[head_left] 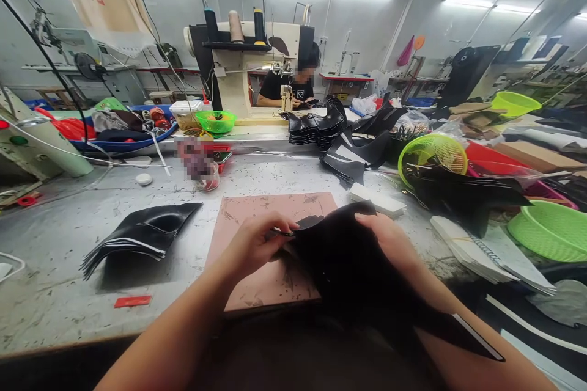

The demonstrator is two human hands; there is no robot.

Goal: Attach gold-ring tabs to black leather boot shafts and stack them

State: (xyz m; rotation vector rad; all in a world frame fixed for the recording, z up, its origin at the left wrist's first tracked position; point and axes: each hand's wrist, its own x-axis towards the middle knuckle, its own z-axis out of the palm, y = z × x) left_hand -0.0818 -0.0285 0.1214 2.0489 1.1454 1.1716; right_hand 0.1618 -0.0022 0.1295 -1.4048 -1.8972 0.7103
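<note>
A large black leather-like piece (339, 250) hangs in front of me over a pink board (257, 284), its lower part reaching towards my lap. My right hand (389, 241) is closed on its upper right edge, thumb on top. At its left edge, my left hand (263, 241) is closed in a pinch around something small and dark with a slight glint; its kind cannot be made out. A white-edged flap of black material lies against my right forearm. To the left, a stack of black cut pieces (142, 226) rests on the grey table (55, 293).
A red strip (132, 301) lies front left. Behind the board stand a sewing machine (233, 85) and stacked black pieces (316, 125); a person (275, 88) sits beyond. At right are a yellow basket (433, 156), a green basket (550, 232) and a notebook (481, 250).
</note>
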